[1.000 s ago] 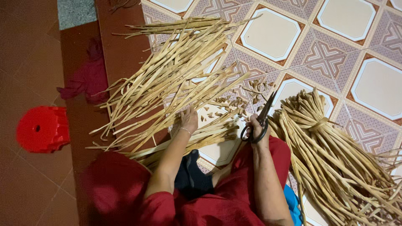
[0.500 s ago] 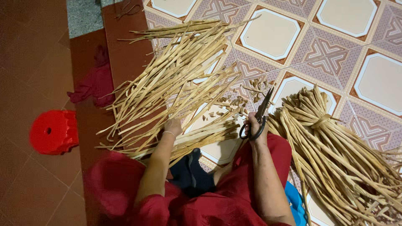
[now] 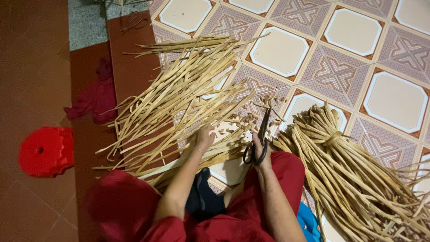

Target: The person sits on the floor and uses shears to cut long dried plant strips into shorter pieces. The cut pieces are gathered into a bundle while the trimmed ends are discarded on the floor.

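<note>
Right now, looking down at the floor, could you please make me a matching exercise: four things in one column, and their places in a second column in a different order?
Things:
1. scissors
2. tied bundle of strips
3. red stool
4. loose pile of strips

Places:
A. far left, on the brown floor
B. in the right hand
C. on the right, on the patterned tiles
D. in front of the left hand, spread across tiles and brown floor

Pairs: 1-B, 2-C, 3-A, 4-D
</note>
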